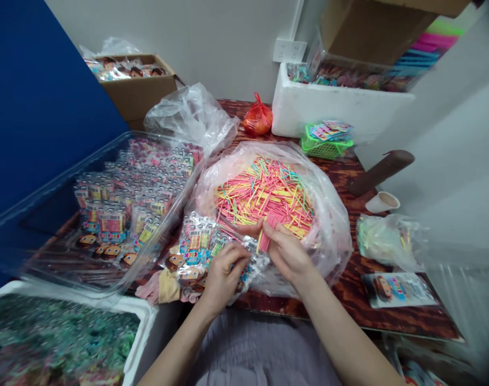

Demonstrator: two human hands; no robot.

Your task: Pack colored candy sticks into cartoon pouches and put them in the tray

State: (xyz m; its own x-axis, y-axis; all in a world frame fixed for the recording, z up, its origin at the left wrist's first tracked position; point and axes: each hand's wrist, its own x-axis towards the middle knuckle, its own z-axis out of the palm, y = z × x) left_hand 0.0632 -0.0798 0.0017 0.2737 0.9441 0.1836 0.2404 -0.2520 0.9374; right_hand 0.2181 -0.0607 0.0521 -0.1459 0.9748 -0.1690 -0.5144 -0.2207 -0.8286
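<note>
My right hand (287, 249) is closed round a small bundle of pink and yellow sticks (264, 234), held upright at the near edge of a clear plastic bag (335, 225). Inside that bag lies a big heap of loose pink, yellow and green sticks (264, 187). Just left of the bundle, my left hand (227, 271) pinches a silvery printed packet (244, 276); its fingertips partly hide the grip. More printed packets (196, 241), with cartoon faces and sticks showing through, lie in a pile beside and under my left hand.
A clear plastic bin (134, 281) of filled packets stands at left. Below it is a white foam box (148, 321). A red bag (258, 117), green basket (325, 147), brown flask (381, 171), paper cup (383, 202) and flat packet (401, 289) lie around the table's back and right.
</note>
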